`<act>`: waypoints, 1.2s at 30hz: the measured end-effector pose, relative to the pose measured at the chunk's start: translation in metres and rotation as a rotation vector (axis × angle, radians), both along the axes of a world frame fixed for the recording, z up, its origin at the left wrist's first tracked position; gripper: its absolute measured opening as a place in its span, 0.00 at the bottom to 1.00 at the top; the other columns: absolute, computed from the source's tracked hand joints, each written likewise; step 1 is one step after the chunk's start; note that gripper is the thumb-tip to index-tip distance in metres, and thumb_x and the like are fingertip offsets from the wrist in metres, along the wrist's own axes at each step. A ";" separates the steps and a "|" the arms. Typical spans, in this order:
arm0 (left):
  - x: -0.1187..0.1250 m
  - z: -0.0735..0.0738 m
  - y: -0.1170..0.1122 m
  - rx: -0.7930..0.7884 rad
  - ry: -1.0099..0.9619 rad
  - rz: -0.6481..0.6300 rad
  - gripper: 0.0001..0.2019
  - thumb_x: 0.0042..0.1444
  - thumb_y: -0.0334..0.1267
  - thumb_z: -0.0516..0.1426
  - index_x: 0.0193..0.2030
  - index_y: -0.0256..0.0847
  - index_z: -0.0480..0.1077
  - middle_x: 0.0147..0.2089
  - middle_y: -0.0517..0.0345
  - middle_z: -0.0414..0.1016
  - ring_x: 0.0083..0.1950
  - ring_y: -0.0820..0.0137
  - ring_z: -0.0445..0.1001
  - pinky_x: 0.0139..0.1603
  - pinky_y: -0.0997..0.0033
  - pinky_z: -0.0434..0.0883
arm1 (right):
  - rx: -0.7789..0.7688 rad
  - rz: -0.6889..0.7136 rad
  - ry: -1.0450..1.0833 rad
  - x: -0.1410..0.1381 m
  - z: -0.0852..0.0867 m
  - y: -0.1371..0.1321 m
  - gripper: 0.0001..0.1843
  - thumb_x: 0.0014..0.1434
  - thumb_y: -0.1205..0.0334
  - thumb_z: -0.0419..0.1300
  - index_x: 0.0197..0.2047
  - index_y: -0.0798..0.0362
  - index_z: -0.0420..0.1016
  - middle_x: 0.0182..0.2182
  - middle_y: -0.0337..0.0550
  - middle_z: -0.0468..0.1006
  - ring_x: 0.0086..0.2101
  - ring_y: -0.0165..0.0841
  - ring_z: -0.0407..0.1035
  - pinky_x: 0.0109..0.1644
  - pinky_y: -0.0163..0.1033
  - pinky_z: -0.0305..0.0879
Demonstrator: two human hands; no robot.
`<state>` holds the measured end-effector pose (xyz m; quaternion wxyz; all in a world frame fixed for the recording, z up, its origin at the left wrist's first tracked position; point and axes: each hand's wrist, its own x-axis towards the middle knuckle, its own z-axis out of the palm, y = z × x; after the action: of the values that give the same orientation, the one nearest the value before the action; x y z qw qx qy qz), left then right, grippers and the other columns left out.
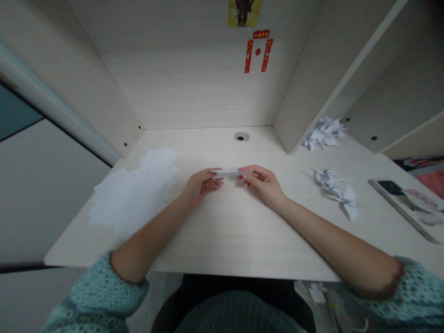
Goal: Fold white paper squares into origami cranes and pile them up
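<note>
A small white folded paper (pixel 229 173) is held just above the middle of the light wooden desk (pixel 229 240). My left hand (pixel 203 184) pinches its left end with curled fingers. My right hand (pixel 261 181) pinches its right end, thumb on top. Both hands meet at the paper, seen nearly edge-on. Both forearms reach in from teal knitted sleeves.
A loose stack of white paper sheets (pixel 133 192) lies at the left. Folded paper figures (pixel 335 187) lie at the right, with several more (pixel 324 133) in the side shelf nook. A phone (pixel 407 206) rests at the far right. A cable hole (pixel 241 136) sits at the back.
</note>
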<state>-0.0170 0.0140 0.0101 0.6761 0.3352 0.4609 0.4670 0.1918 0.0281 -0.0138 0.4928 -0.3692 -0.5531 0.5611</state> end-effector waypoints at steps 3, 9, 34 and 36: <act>0.002 -0.001 -0.002 0.081 0.155 -0.019 0.15 0.52 0.45 0.55 0.38 0.35 0.74 0.35 0.47 0.79 0.33 0.66 0.78 0.33 0.70 0.74 | 0.010 -0.064 -0.014 0.000 -0.003 0.003 0.13 0.51 0.52 0.65 0.31 0.54 0.76 0.25 0.38 0.75 0.24 0.27 0.65 0.31 0.34 0.62; 0.003 0.006 -0.009 0.392 0.485 0.077 0.27 0.58 0.58 0.47 0.40 0.36 0.76 0.47 0.46 0.78 0.48 0.61 0.75 0.44 0.66 0.72 | 0.007 -0.068 -0.060 -0.002 -0.001 -0.001 0.16 0.50 0.51 0.65 0.24 0.55 0.74 0.21 0.36 0.72 0.24 0.26 0.63 0.29 0.32 0.58; 0.014 0.006 -0.024 0.583 0.746 -0.008 0.13 0.53 0.43 0.59 0.46 0.48 0.76 0.45 0.56 0.79 0.44 0.65 0.75 0.43 0.68 0.70 | 0.086 -0.193 -0.139 -0.014 -0.002 -0.022 0.20 0.50 0.53 0.65 0.46 0.51 0.79 0.34 0.44 0.82 0.27 0.32 0.72 0.33 0.39 0.71; 0.014 0.006 -0.024 0.583 0.751 -0.016 0.13 0.53 0.42 0.59 0.46 0.49 0.76 0.45 0.57 0.79 0.44 0.65 0.75 0.42 0.69 0.70 | 0.105 -0.205 -0.160 -0.013 -0.001 -0.022 0.20 0.50 0.53 0.65 0.46 0.51 0.79 0.31 0.43 0.82 0.25 0.31 0.71 0.32 0.38 0.69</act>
<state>-0.0028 -0.0095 0.0164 0.3440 0.6602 0.5205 0.4181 0.1785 0.0062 -0.0151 0.5207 -0.4411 -0.5786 0.4467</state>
